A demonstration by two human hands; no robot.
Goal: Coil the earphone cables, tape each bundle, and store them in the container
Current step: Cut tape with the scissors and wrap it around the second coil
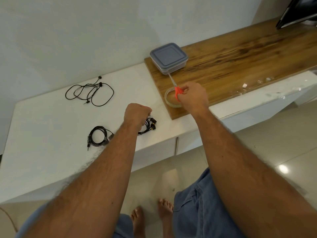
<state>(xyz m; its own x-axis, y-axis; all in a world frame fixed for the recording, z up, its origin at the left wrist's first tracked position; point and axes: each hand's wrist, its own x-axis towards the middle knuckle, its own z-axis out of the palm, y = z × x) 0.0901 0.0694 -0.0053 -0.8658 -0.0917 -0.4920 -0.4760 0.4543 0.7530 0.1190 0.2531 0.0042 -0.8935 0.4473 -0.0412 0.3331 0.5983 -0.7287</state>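
On the white bench [51,117], 1 loose black earphone cable [89,93] lies far left and 1 coiled bundle [98,137] nearer you. Your left hand [137,115], curled, pinches another bundle [149,127]. Your right hand [193,95] grips orange-handled scissors [176,91], blades pointing at the lidded container [169,57], over the tape roll [171,98].

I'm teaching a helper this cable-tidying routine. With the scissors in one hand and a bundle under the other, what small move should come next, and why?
Probably snip the tape. The right hand holds the orange scissors over the tape roll, while the left hand grips a coiled earphone bundle. The container is closed, and one earphone cable lies uncoiled.
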